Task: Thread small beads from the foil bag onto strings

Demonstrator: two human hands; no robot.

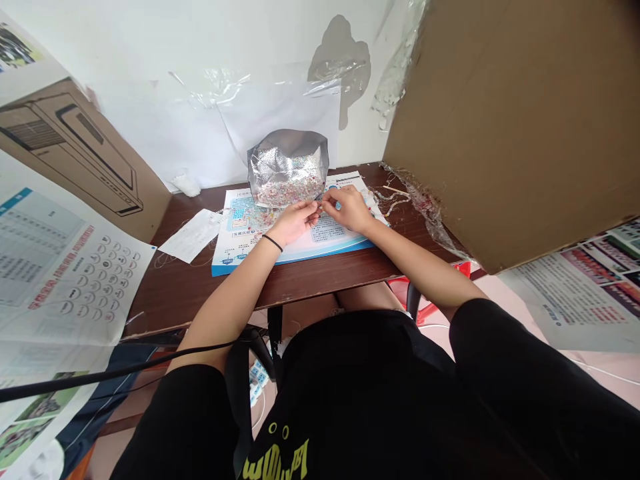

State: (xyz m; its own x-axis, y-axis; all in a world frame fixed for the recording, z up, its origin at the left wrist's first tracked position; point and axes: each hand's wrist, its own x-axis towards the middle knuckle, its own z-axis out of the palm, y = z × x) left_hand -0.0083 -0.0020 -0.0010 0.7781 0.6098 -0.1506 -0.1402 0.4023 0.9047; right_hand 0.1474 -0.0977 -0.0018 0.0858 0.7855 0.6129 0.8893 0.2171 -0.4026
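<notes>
My left hand and my right hand meet over a printed sheet on the desk, fingertips almost touching. Both are closed in a pinch. What sits between the fingers is too small to make out. Just behind my hands stands a grey, shiny pouch, its lower part filled with many tiny coloured beads. More small beads lie loose on the sheet by my left hand. Thin strands with beads lie to the right of my right hand.
A white paper slip lies on the brown desk at left. Cardboard panels wall in the right side, a printed carton the left. Crumpled clear plastic lies along the right edge. A black cable crosses at lower left.
</notes>
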